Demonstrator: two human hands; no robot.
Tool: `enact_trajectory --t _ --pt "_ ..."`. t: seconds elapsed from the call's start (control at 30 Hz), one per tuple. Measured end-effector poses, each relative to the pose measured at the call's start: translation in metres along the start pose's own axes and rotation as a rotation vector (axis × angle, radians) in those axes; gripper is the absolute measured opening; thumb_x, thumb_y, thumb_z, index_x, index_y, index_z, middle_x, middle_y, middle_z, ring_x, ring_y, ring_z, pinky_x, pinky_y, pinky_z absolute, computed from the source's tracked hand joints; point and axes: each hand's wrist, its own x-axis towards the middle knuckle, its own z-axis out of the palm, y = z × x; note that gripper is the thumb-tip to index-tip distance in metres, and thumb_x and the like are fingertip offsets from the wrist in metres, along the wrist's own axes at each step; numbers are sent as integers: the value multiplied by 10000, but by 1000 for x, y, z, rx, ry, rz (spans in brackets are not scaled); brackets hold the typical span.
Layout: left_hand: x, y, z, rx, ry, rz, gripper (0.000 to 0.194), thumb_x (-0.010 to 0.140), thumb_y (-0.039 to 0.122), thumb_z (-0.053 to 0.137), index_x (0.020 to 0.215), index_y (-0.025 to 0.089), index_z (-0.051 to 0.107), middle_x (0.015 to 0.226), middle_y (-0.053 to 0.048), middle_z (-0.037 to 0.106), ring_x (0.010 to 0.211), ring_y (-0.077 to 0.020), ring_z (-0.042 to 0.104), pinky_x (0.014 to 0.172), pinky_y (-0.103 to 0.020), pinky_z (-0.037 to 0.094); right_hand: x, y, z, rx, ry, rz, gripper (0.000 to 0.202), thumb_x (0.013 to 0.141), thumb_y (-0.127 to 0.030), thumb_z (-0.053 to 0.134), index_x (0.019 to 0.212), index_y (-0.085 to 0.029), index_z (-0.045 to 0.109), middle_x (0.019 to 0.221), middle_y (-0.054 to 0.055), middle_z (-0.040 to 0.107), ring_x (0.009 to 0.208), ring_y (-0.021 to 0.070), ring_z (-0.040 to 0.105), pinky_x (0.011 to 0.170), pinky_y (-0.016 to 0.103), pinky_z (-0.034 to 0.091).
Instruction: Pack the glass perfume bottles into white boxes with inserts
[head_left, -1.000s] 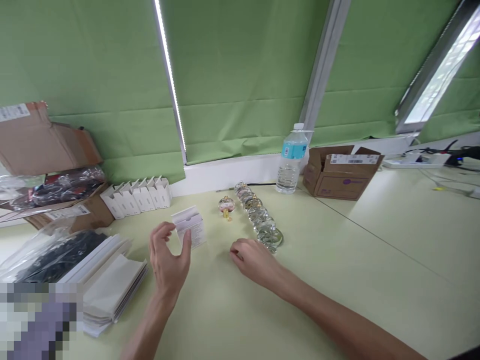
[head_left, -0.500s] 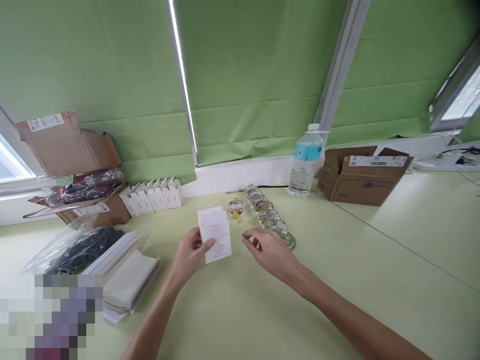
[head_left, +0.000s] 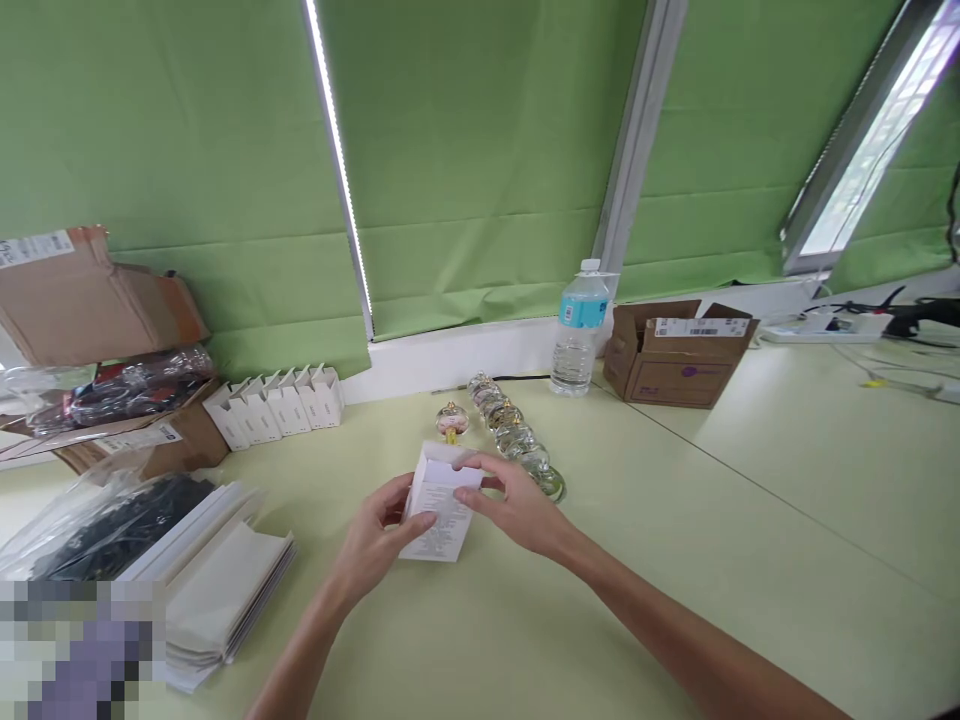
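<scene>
Between both hands is a small white carton (head_left: 437,520) with fine print on its face and its top flaps raised. My left hand (head_left: 379,530) grips the carton's left side, thumb across the printed front. At the upper right edge, my right hand (head_left: 517,500) pinches the carton near its opening, thumb in front and fingers behind. Just beyond the carton stands a round glass bottle (head_left: 452,420) with pinkish contents, a small gold piece (head_left: 451,436) before it. A row of similar glass bottles (head_left: 515,436) runs diagonally behind my right hand.
Several upright white cartons (head_left: 276,405) stand at the back left, beside stacked cardboard boxes (head_left: 112,310). Flattened white cartons (head_left: 217,590) lie at left near a plastic bag (head_left: 112,520). A water bottle (head_left: 579,335) and an open cardboard box (head_left: 675,360) stand at the back right.
My right hand has moved left and taken hold of the carton's upper right edge. The carton now looks opened out, with its flaps spread. The view has shifted right.
</scene>
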Motion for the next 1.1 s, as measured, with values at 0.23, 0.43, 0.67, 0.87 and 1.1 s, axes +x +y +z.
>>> enact_trajectory --t 0.23,0.43,0.67,0.87,1.1 --pt "-2 4 2 -62 -30 -53 468 804 407 622 1219 196 573 1129 -89 667 985 -237 632 831 -346 508 5 3 -6 27 15 -27 221 863 -338 549 924 -197 708 1184 75 609 1099 208 561 880 331 490" --pt "-2 0 12 -96 -91 -153 513 787 462 626 1209 174 576 1088 -104 681 916 -234 656 800 -354 521 8 6 -13 -100 89 -32 219 864 -310 522 889 -179 696 1216 91 603 1126 226 543 878 354 481" --pt "-4 1 15 -57 -134 -149 457 808 458 603 1166 175 590 1050 -110 684 910 -242 657 795 -368 517 12 6 -30 -72 313 -64 250 868 -356 528 1032 -210 647 1103 54 662 953 200 611 789 323 509" --pt "0 -18 10 57 -27 -188 554 792 529 585 1217 175 541 973 -102 692 821 -227 664 710 -343 516 10 0 -41 -24 599 -123 281 877 -425 522 997 -200 641 965 60 662 839 199 612 683 299 510" --pt "-1 -26 5 515 463 -45 617 812 556 524 1329 235 423 1300 -137 514 1045 -282 582 785 -397 498 9 -4 -40 -26 651 -174 241 868 -415 540 866 -211 666 1116 89 593 948 217 583 680 303 524"
